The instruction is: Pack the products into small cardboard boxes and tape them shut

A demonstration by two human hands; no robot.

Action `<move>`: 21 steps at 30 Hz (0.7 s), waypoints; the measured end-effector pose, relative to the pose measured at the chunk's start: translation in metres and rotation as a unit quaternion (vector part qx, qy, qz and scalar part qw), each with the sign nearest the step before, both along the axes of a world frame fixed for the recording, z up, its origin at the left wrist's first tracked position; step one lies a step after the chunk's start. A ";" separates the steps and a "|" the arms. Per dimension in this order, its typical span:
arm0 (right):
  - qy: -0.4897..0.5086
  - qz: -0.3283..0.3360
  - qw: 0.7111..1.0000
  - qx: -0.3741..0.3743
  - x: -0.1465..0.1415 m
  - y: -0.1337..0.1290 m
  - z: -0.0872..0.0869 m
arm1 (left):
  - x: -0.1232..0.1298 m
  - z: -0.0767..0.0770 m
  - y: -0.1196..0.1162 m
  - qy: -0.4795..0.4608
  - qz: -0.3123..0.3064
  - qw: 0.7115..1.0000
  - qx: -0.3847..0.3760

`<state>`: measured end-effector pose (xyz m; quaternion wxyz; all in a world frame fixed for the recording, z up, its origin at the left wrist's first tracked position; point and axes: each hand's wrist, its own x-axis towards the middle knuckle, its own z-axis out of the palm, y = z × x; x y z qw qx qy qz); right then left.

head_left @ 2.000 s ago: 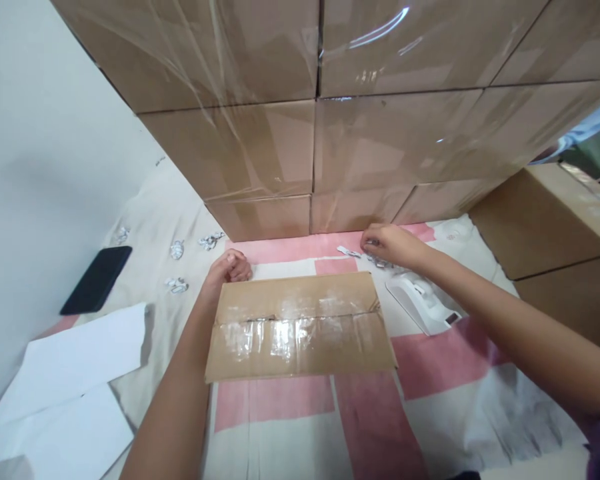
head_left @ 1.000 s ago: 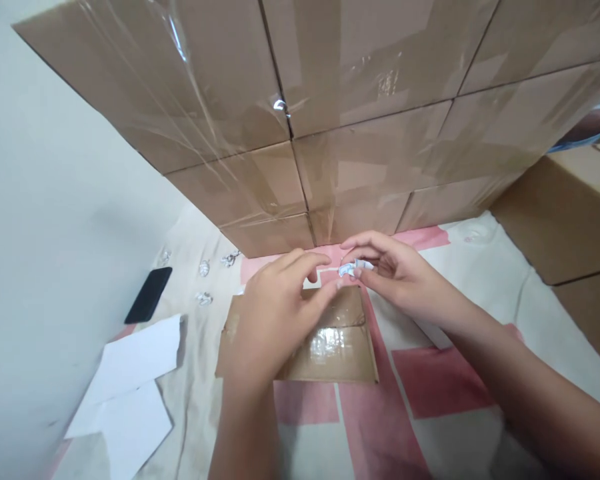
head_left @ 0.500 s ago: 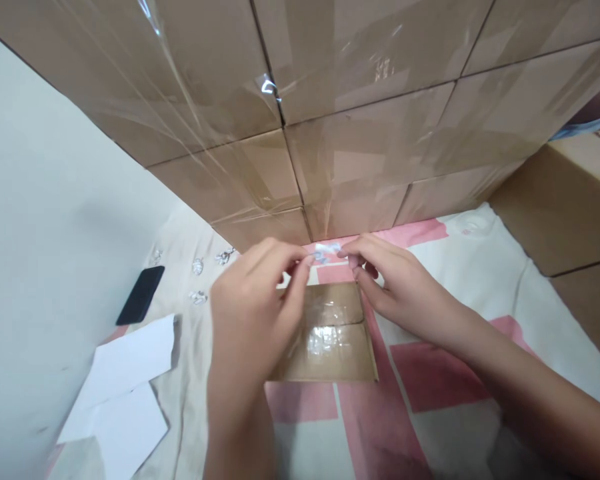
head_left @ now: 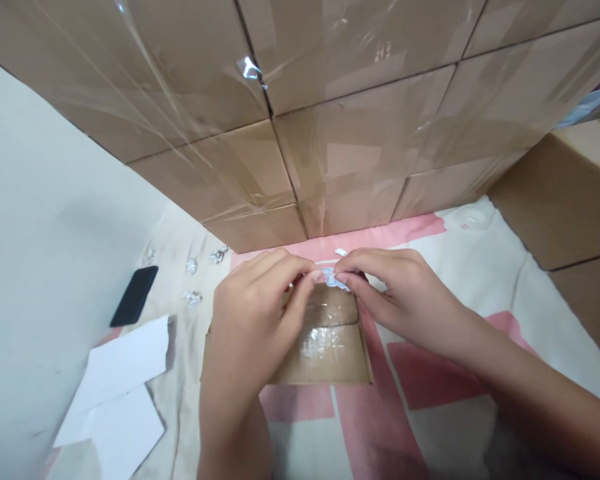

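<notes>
Above the far edge of a flat cardboard box [head_left: 325, 360] my two hands meet over a small, thin piece of blue-and-white paper or film [head_left: 334, 277]. My left hand [head_left: 260, 307] pinches its left end between thumb and forefinger. At its right side my right hand [head_left: 397, 283] pinches it the same way, fingertips close to the left ones. Shiny clear tape runs across the box top, and my left hand and forearm hide the box's left part. Just beyond my right fingers a tiny white scrap [head_left: 341, 252] lies on the pink-and-white cloth [head_left: 415, 433].
Stacked cardboard boxes [head_left: 360, 147] under clear wrap rise behind my hands. More brown boxes [head_left: 555, 200] stand at right. To the left lie a black phone [head_left: 134, 295], torn white paper [head_left: 127, 360] and several silvery crumpled lumps [head_left: 192, 265], beside a pale wall [head_left: 45, 233].
My right hand has moved left and closed on the blue-and-white piece, so both hands now hold it. The hands are slightly nearer the box. The small white scrap now shows beyond them.
</notes>
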<state>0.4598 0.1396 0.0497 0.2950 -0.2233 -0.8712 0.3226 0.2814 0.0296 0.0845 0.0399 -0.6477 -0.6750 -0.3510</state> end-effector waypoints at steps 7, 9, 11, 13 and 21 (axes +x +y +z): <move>-0.109 -0.141 0.984 0.021 0.020 0.043 -0.003 | -0.034 0.024 -0.035 -0.071 0.279 0.955 0.067; -0.138 -0.164 0.976 0.031 0.026 0.068 -0.015 | -0.034 0.027 -0.040 -0.092 0.278 0.954 0.062; -0.167 -0.173 0.970 0.048 0.031 0.093 -0.033 | -0.031 0.027 -0.040 -0.101 0.259 0.958 0.063; -0.202 -0.192 0.960 0.039 0.034 0.113 -0.052 | -0.029 0.024 -0.038 -0.097 0.235 0.966 0.054; -0.263 -0.233 0.936 -0.031 0.038 0.138 -0.088 | -0.029 0.020 -0.033 -0.078 0.186 0.979 0.024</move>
